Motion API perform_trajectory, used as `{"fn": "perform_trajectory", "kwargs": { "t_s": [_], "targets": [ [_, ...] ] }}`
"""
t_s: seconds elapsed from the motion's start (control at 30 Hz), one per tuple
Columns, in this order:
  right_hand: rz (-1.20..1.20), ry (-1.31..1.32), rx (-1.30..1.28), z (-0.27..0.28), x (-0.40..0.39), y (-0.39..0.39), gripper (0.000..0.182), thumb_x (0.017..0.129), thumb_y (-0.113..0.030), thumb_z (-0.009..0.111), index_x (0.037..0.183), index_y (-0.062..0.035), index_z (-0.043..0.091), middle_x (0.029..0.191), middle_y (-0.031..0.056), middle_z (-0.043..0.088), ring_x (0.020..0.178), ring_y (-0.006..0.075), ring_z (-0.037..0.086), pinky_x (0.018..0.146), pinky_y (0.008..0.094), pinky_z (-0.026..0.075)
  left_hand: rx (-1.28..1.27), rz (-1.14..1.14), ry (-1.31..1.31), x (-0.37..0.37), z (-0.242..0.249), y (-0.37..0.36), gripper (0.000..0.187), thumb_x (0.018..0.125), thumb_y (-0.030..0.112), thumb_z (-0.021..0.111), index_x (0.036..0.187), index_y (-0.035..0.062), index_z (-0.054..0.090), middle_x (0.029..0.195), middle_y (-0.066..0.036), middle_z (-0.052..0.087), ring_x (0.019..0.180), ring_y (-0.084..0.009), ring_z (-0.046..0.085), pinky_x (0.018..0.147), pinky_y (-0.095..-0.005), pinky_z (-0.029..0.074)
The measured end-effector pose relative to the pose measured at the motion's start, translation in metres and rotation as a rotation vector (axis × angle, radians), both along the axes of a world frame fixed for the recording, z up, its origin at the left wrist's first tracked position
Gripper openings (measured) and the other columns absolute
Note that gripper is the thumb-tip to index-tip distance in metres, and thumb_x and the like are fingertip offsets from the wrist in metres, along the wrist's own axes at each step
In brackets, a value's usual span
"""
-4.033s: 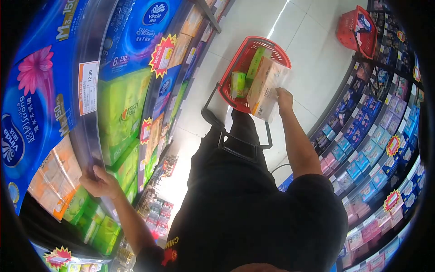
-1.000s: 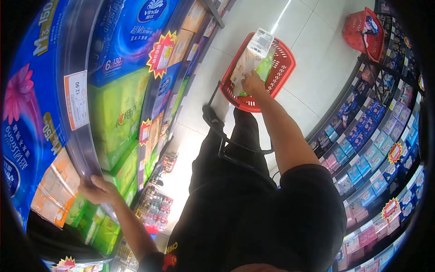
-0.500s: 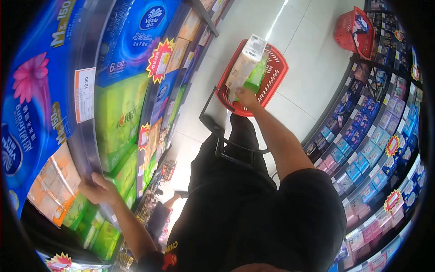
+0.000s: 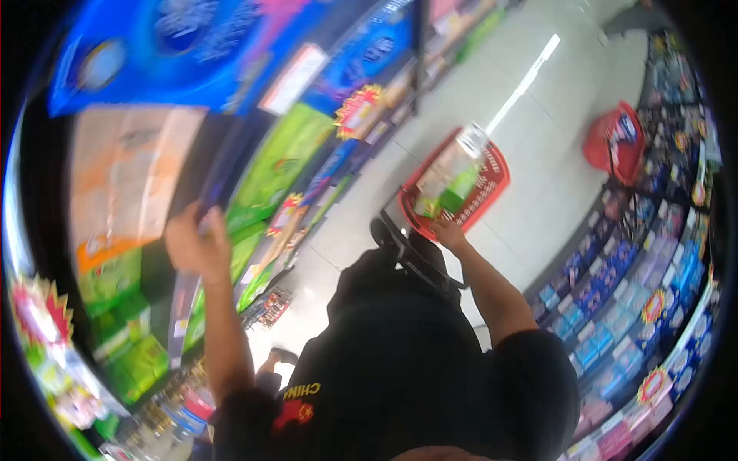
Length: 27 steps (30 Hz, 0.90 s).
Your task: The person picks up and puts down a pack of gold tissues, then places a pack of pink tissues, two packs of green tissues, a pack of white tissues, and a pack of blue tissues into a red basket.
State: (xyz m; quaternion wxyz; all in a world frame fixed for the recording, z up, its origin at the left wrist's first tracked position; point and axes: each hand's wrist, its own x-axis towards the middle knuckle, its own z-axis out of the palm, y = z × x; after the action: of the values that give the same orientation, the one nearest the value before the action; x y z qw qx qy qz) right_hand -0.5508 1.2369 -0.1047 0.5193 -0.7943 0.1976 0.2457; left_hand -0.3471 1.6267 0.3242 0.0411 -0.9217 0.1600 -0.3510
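Note:
My left hand (image 4: pixel 198 244) is raised at the front edge of the left shelf, right of an orange and beige tissue pack (image 4: pixel 123 180); motion blurs its fingers. A red basket (image 4: pixel 498 165) stands on the floor ahead of my feet. Its contents include a beige pack (image 4: pixel 441 178) with a white label end and a green pack (image 4: pixel 460 192). At the near end of the basket, my right hand (image 4: pixel 446 230) has its fingers closed on the green pack's near end.
Blue Vinda packs (image 4: pixel 184 54) and green packs (image 4: pixel 280 157) line the left shelves. A second red basket (image 4: pixel 615 146) stands by the right shelves (image 4: pixel 615 307). Part of a person (image 4: pixel 642 19) shows at top right, and another person's foot (image 4: pixel 284 356) lower left.
The view has swung, so the basket and right hand appear lower and further right. My left hand appears higher, with the orange and beige pack now more fully in view.

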Motion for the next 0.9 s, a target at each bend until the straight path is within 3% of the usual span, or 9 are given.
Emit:
{"fn": "perform_trajectory", "kwargs": {
  "t_s": [0.03, 0.1, 0.23, 0.37, 0.47, 0.57, 0.7, 0.8, 0.9],
  "targets": [
    [-0.046, 0.117, 0.030, 0.033, 0.014, 0.002, 0.033, 0.093, -0.034, 0.057, 0.099, -0.0043, 0.071, 0.081, 0.0051, 0.065, 0.070, 0.0120, 0.059, 0.063, 0.0294, 0.049, -0.003, -0.027, -0.011, 0.000, 0.005, -0.002, 0.024, 0.085, 0.029, 0.071, 0.098, 0.0093, 0.068, 0.080, -0.006, 0.062, 0.071, -0.0261, 0.060, 0.062, -0.0376, 0.046],
    [-0.072, 0.119, 0.230, 0.061, 0.033, 0.006, 0.030, 0.094, -0.031, 0.058, 0.103, -0.0038, 0.068, 0.084, 0.0047, 0.064, 0.071, 0.0129, 0.059, 0.062, 0.0265, 0.048, -0.050, -0.053, 0.031, -0.002, 0.016, -0.004, 0.024, 0.083, 0.024, 0.073, 0.100, 0.0085, 0.067, 0.083, -0.007, 0.063, 0.074, -0.0263, 0.061, 0.065, -0.0378, 0.048],
    [-0.288, 0.104, 0.612, 0.086, 0.052, 0.042, 0.026, 0.093, -0.021, 0.062, 0.113, -0.0046, 0.062, 0.096, 0.0035, 0.064, 0.078, 0.0131, 0.062, 0.063, 0.0269, 0.050, -0.398, -0.106, 0.060, -0.008, 0.030, -0.007, 0.030, 0.081, 0.015, 0.073, 0.108, 0.0043, 0.064, 0.094, -0.012, 0.062, 0.081, -0.0256, 0.061, 0.070, -0.0353, 0.049],
    [-0.134, 0.115, 0.461, 0.147, 0.058, 0.080, 0.030, 0.095, -0.027, 0.062, 0.116, -0.0059, 0.064, 0.102, 0.0048, 0.066, 0.090, 0.0155, 0.064, 0.076, 0.0303, 0.052, -0.672, -0.195, 0.104, -0.011, 0.051, -0.017, 0.041, 0.079, 0.010, 0.073, 0.117, 0.0018, 0.061, 0.105, -0.014, 0.059, 0.091, -0.0248, 0.059, 0.076, -0.0352, 0.049],
    [0.101, -0.187, 0.174, 0.159, 0.041, 0.106, 0.032, 0.094, -0.029, 0.061, 0.115, -0.0054, 0.065, 0.105, 0.0073, 0.068, 0.096, 0.0194, 0.064, 0.085, 0.0327, 0.051, -0.776, -0.310, 0.110, 0.003, 0.077, -0.034, 0.053, 0.079, 0.013, 0.075, 0.127, 0.0020, 0.055, 0.116, -0.016, 0.056, 0.101, -0.0257, 0.058, 0.081, -0.0350, 0.048],
    [0.229, -0.175, 0.070, 0.196, 0.029, 0.119, 0.035, 0.093, -0.030, 0.061, 0.117, -0.0040, 0.064, 0.108, 0.0115, 0.068, 0.101, 0.0226, 0.065, 0.091, 0.0337, 0.049, -0.753, -0.442, -0.021, 0.018, 0.104, -0.049, 0.061, 0.078, 0.015, 0.077, 0.131, 0.0021, 0.052, 0.124, -0.018, 0.054, 0.108, -0.0296, 0.057, 0.084, -0.0364, 0.048],
    [0.239, -0.253, -0.058, 0.223, 0.018, 0.119, 0.046, 0.091, -0.042, 0.059, 0.115, -0.0026, 0.066, 0.102, 0.0211, 0.067, 0.100, 0.0356, 0.064, 0.090, 0.0421, 0.049, -0.642, -0.454, -0.078, 0.037, 0.132, -0.067, 0.076, 0.075, 0.022, 0.080, 0.138, -0.0004, 0.044, 0.132, -0.023, 0.049, 0.121, -0.0377, 0.049, 0.095, -0.0441, 0.045],
    [0.256, -0.289, -0.101, 0.221, 0.009, 0.115, 0.047, 0.088, -0.042, 0.061, 0.114, -0.0038, 0.066, 0.102, 0.0211, 0.067, 0.101, 0.0360, 0.064, 0.090, 0.0440, 0.049, -0.624, -0.443, -0.137, 0.060, 0.140, -0.080, 0.087, 0.073, 0.029, 0.082, 0.140, -0.0043, 0.038, 0.134, -0.028, 0.046, 0.127, -0.0436, 0.043, 0.103, -0.0508, 0.039],
    [0.469, -0.272, -0.167, 0.222, 0.010, 0.108, 0.044, 0.088, -0.038, 0.064, 0.117, -0.0057, 0.065, 0.106, 0.0160, 0.067, 0.102, 0.0317, 0.064, 0.090, 0.0391, 0.050, -0.657, -0.312, -0.022, 0.069, 0.153, -0.090, 0.089, 0.075, 0.037, 0.081, 0.140, -0.0074, 0.040, 0.142, -0.031, 0.040, 0.133, -0.0437, 0.039, 0.106, -0.0475, 0.039]
  ]
}}
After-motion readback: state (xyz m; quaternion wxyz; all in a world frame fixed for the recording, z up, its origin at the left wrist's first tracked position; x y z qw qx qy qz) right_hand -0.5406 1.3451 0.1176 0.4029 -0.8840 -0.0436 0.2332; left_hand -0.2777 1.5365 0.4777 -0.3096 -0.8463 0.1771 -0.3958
